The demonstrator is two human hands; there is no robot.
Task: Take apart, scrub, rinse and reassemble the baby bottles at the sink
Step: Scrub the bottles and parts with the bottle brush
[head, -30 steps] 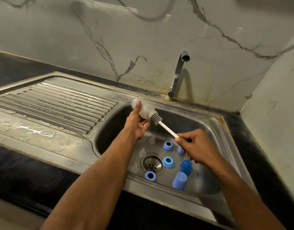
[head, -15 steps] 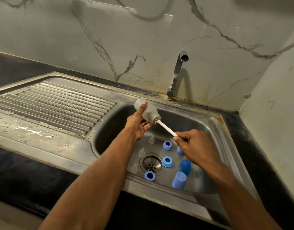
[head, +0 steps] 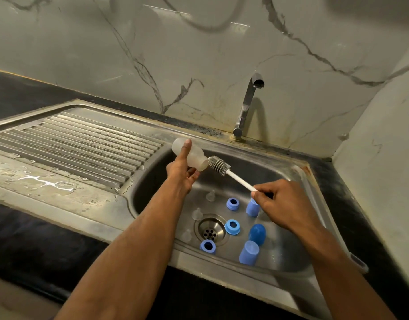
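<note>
I'm seeing blue caps lying near the drain. Beyond them, my right hand is pinching the brush handle; farther off, my left hand is gripping the bottle over the sink, bristles seemingly just outside its mouth.

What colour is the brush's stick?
White; the brush handle shows best in the head view.

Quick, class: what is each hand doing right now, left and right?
Left hand: grips the bottle over the sink.
Right hand: pinches the brush handle, bristles just outside the bottle's mouth.
</note>
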